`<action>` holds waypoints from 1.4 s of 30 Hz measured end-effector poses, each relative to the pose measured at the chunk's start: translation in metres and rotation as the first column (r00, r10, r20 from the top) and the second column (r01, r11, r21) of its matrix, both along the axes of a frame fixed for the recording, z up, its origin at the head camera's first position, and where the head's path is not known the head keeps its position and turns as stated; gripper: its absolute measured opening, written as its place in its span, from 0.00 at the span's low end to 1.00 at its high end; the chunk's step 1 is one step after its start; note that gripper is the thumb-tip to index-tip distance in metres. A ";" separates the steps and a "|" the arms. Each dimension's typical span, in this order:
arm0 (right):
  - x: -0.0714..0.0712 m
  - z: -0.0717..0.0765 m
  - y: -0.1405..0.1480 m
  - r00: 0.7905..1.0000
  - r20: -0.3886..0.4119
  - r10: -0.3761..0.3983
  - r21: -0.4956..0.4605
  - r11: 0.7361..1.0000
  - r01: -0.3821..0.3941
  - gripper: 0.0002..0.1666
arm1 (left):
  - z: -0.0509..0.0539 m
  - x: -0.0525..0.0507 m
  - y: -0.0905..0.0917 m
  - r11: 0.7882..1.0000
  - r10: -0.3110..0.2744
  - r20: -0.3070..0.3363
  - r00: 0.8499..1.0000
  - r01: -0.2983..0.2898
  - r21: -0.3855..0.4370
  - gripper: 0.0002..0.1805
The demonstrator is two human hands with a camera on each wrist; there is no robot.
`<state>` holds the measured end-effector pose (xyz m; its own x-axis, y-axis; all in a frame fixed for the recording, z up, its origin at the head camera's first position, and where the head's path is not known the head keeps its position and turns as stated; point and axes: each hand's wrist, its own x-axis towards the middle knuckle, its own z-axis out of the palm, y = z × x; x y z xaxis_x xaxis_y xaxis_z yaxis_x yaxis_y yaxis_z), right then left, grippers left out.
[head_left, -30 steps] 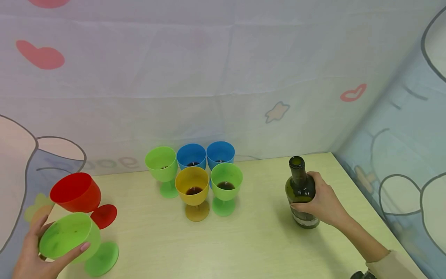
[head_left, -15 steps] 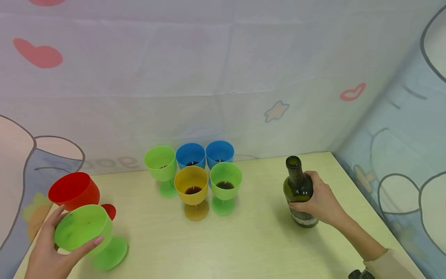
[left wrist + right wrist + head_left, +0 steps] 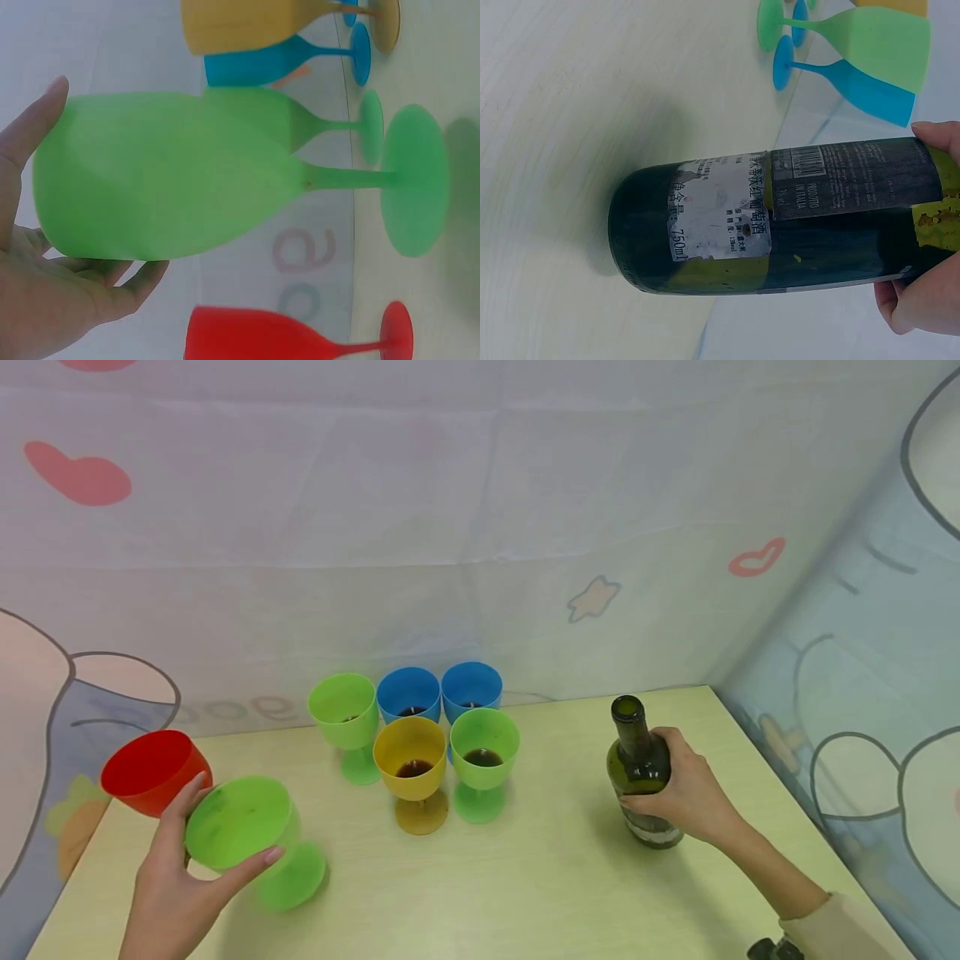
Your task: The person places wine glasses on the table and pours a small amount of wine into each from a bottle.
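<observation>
My left hand [image 3: 176, 881] grips a light green goblet [image 3: 242, 825] by the bowl, thumb on the near side and fingers on the far side. In the left wrist view the goblet's foot [image 3: 415, 180] appears just off the tabletop. My right hand [image 3: 693, 789] holds a dark green wine bottle [image 3: 641, 764] round its shoulder; the bottle is uncorked and nearly upright. Its worn white label [image 3: 720, 210] faces the right wrist camera. Whether the bottle's base touches the table, I cannot tell. Behind my left fingers stands a red goblet [image 3: 153, 777], its foot hidden in the head view.
Mid-table stand several goblets with dark liquid: a yellow one [image 3: 411, 756], a green one [image 3: 483, 743], blue ones [image 3: 410, 689] behind, and another green one [image 3: 345, 710] to their left. A printed cloth [image 3: 420, 527] hangs at the table's back edge.
My left hand has carried the green goblet rightward and slightly away, past the front of the red goblet. My right hand and the bottle have barely shifted.
</observation>
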<state>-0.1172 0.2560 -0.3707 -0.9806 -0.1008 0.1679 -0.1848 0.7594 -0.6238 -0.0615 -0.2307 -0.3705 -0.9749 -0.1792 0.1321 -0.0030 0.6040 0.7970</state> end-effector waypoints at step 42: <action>0.007 -0.010 -0.021 0.986 -0.139 0.087 0.096 0.993 -0.074 0.45 | -0.001 -0.006 0.119 0.933 -0.349 -0.073 0.934 0.353 0.062 0.53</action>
